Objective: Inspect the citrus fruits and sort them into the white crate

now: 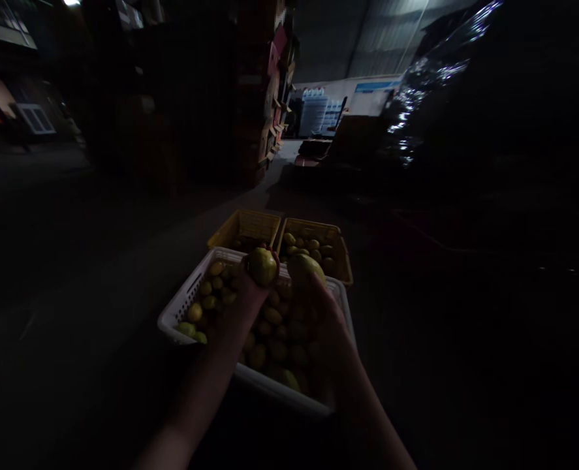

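My left hand [250, 281] grips green-yellow fruit [262, 266], fingers wrapped under it, raised above white crate [172, 320]. My right hand [326, 313] clasps second fruit [305, 267] from below, just beside first. Both fruits hover over far edge of white crate, full of similar fruit. Beyond it, two yellow crates side by side: left one [243, 228], right one [335, 245] with fruit. Dim warehouse floor around.
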Motion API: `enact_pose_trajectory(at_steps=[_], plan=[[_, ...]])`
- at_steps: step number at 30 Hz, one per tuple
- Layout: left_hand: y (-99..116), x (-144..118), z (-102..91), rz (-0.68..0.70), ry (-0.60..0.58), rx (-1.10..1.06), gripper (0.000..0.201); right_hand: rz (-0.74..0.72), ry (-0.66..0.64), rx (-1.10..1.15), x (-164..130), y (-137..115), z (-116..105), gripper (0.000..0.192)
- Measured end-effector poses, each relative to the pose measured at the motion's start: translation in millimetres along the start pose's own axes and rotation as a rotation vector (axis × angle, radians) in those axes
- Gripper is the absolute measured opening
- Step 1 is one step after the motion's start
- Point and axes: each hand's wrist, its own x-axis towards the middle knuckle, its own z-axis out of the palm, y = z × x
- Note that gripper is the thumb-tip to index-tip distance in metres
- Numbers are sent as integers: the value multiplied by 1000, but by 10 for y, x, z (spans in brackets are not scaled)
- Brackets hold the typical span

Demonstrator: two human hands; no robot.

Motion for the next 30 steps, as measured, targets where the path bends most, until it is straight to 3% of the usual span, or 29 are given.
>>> enact_pose_trajectory(at_steps=[3, 5, 11, 14, 21, 30], plan=[[-13, 17, 4, -15, -20, -44, 30, 130, 15, 87, -18, -64, 48, 42], [-22, 17, 22, -9, -23, -65, 30, 137, 45, 94, -26, -110, 77, 44], [-35, -35, 77, -37, -52, 29, 28, -23, 64, -57, -35, -212, 101, 45], [-30, -41, 75, 41, -37, 116, 23, -39, 16, -123, -41, -225, 83, 43], [69, -36, 71, 237, -154, 337, 26, -143, -77, -123, -55, -261, 38, 50], [145, -86, 37, 261, -214, 383, 31, -169, -140, -146, -102, -339, 41, 59]])
